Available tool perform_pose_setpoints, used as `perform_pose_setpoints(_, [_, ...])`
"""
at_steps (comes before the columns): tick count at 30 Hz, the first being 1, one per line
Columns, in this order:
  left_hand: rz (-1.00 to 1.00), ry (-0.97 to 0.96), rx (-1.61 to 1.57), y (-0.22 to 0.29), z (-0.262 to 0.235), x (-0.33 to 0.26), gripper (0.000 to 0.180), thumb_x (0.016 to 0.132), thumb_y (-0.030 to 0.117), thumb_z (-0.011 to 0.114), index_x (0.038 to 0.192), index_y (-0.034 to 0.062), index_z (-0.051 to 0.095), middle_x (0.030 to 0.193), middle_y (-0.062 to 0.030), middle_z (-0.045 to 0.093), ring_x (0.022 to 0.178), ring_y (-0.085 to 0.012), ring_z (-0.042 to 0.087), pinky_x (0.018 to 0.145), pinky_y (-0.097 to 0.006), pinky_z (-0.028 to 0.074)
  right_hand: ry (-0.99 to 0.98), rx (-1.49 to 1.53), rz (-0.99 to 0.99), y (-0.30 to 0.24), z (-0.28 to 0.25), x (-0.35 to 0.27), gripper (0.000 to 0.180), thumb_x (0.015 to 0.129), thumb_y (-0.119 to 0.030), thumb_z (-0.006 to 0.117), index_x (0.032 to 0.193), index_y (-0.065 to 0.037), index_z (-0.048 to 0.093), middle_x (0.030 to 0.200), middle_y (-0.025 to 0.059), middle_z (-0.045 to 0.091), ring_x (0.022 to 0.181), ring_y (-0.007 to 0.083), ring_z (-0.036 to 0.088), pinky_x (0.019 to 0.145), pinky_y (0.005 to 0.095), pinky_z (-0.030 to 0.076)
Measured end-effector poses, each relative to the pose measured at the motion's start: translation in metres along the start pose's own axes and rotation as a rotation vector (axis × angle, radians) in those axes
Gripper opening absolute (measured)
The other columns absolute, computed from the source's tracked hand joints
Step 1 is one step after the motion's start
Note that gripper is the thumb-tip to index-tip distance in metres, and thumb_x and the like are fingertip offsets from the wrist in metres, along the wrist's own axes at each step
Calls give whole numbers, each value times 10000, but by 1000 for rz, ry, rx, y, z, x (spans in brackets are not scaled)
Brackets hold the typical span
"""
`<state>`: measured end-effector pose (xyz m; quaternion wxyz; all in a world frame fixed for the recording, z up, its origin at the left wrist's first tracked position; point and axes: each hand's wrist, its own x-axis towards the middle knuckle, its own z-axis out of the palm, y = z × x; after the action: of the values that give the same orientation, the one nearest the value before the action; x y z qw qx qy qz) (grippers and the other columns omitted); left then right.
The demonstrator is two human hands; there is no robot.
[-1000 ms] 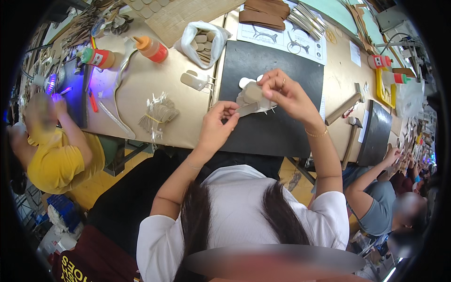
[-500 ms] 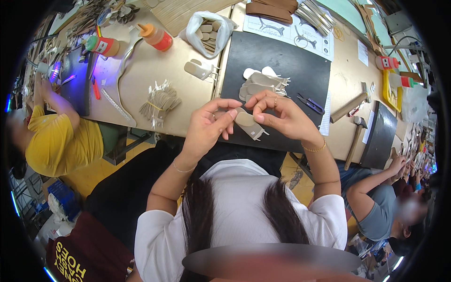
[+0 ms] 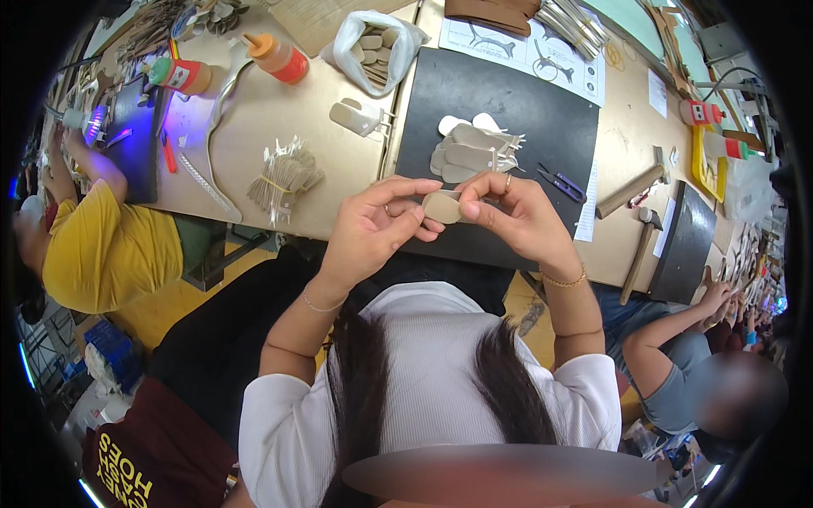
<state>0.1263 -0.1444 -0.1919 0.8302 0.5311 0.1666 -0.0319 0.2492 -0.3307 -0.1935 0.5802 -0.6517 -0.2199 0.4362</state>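
A small beige piece with a rounded end (image 3: 441,209) is held between my two hands, in front of the near edge of a black mat (image 3: 533,106). My left hand (image 3: 378,218) pinches its left side between thumb and fingers. Thumb and forefinger of my right hand (image 3: 513,212) grip its right side. The fingers partly hide the piece. Just beyond my hands, a loose pile of similar beige and white tabbed pieces (image 3: 476,147) lies on the mat. Dark-handled thread snips (image 3: 566,184) rest to the right of the pile.
Left of the mat are a banded bundle of beige strips (image 3: 288,176), loose tabbed pieces (image 3: 357,116), an orange-capped bottle (image 3: 278,59) and a white plastic bag (image 3: 343,52) of beige pieces. Hammers (image 3: 641,254) lie to the right. People sit on both sides, one in yellow (image 3: 110,250).
The piece has turned in my fingers: its tabbed end pointed toward the lower right before, and now mainly a rounded end shows. Both hands stay close together in nearly the same place.
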Motion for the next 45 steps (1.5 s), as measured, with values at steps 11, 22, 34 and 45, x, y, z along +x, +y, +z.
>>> perform_pose_setpoints(11, [82,-61,15,1,-1,-4,285,914,-78,533,1192,-109,584,1102,-165,596,881,-222,687,775,-291,594,45,-152,-8,-7,0,0,212,871,-212,706,908,-3,701,741,33,680,689,62,584,633,240,474])
perform_pose_setpoints(22, [27,13,56,4,4,-8,281,890,-74,601,1169,-105,596,1028,-157,617,840,-206,691,734,-276,606,44,-197,22,-12,3,-4,201,868,-209,707,897,-9,699,730,32,677,642,51,566,557,227,435])
perform_pose_setpoints(34, [61,36,40,1,6,-10,345,891,-44,611,1225,-41,523,895,-102,644,795,-142,674,711,-247,575,67,-217,-77,-5,6,-4,210,852,-216,713,889,-10,695,713,30,663,625,49,549,553,233,425])
perform_pose_setpoints(45, [54,76,-5,-2,7,-7,397,871,-54,630,1229,-13,464,844,-59,609,747,-106,642,671,-219,554,83,-26,-41,-7,11,-4,226,853,-67,712,992,-21,540,864,57,667,789,77,592,679,209,483])
